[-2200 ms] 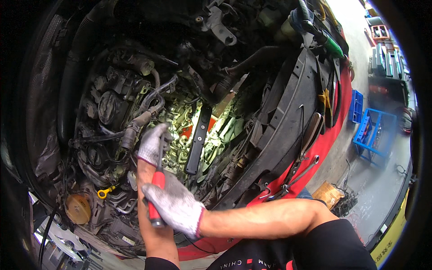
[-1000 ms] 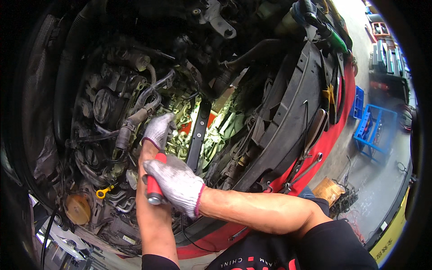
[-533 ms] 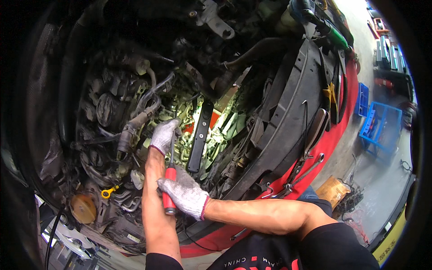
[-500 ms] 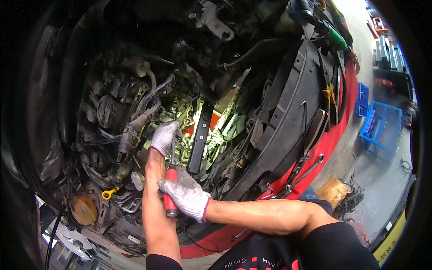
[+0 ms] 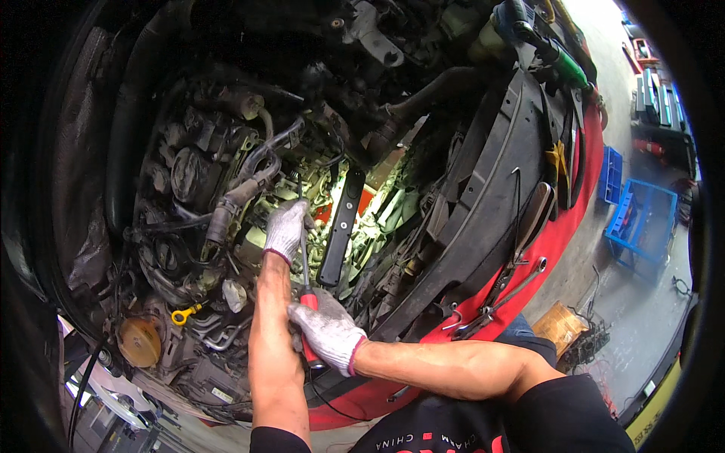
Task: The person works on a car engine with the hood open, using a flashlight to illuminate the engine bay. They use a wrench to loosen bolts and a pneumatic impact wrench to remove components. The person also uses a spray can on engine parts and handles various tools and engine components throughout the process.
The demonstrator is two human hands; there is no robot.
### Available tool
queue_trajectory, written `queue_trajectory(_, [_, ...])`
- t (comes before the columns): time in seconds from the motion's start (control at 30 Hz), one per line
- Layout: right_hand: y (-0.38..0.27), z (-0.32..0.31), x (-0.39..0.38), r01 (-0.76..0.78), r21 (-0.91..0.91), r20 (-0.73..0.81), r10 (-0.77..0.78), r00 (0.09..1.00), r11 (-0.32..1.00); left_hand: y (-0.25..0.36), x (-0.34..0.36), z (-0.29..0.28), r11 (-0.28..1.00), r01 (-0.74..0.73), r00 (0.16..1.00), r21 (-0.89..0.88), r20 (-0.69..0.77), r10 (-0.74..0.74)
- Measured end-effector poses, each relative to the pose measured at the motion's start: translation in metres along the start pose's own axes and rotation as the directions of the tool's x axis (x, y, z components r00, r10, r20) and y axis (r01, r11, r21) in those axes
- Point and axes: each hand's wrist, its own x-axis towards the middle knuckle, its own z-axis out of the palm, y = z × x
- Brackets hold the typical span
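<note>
A long screwdriver (image 5: 309, 300) with a red handle and a thin metal shaft points down into the engine bay. My right hand (image 5: 329, 329), in a whitish knitted glove, is closed around its handle. Farther up, my gloved left hand (image 5: 287, 229) is closed about the shaft, guiding it among lit metal parts. What the tip touches cannot be made out. Just right of the shaft lies a slim black work light (image 5: 340, 230), its glow falling on the parts beneath. My right forearm reaches in from the right, its hand beside my left forearm.
Hoses and a metal pipe (image 5: 264, 170) crowd the left. A yellow dipstick ring (image 5: 180, 315) and an amber cap (image 5: 140, 343) sit nearer. Along the red front edge (image 5: 563, 241) lie a wrench (image 5: 521, 287) and a hooked pick (image 5: 517, 204). Blue crates (image 5: 642, 223) stand on the floor.
The whole view has shifted slightly. The screwdriver's handle end has swung a little to the right with my right hand, and both hands keep their hold.
</note>
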Motion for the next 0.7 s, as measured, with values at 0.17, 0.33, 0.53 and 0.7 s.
queue_trajectory(0.17, [0.052,0.017,0.030,0.219,-0.293,-0.195,-0.283,0.939,0.931,-0.024,0.008,0.001,0.987,-0.018,1.000,-0.158,-0.028,0.014])
queue_trajectory(0.33, [0.035,0.019,0.023,0.177,-0.367,-0.193,-0.261,0.946,0.913,-0.012,0.009,0.003,0.994,-0.053,0.998,-0.096,-0.028,0.050])
queue_trajectory(0.53, [0.021,0.025,0.013,0.169,-0.386,-0.183,-0.254,0.950,0.907,-0.008,0.009,-0.009,0.992,-0.083,0.997,0.098,-0.004,0.083])
queue_trajectory(0.7, [0.011,0.029,0.009,0.037,-0.287,-0.078,-0.062,0.995,0.957,-0.016,-0.036,-0.025,0.914,0.183,0.978,-0.363,0.161,-0.131])
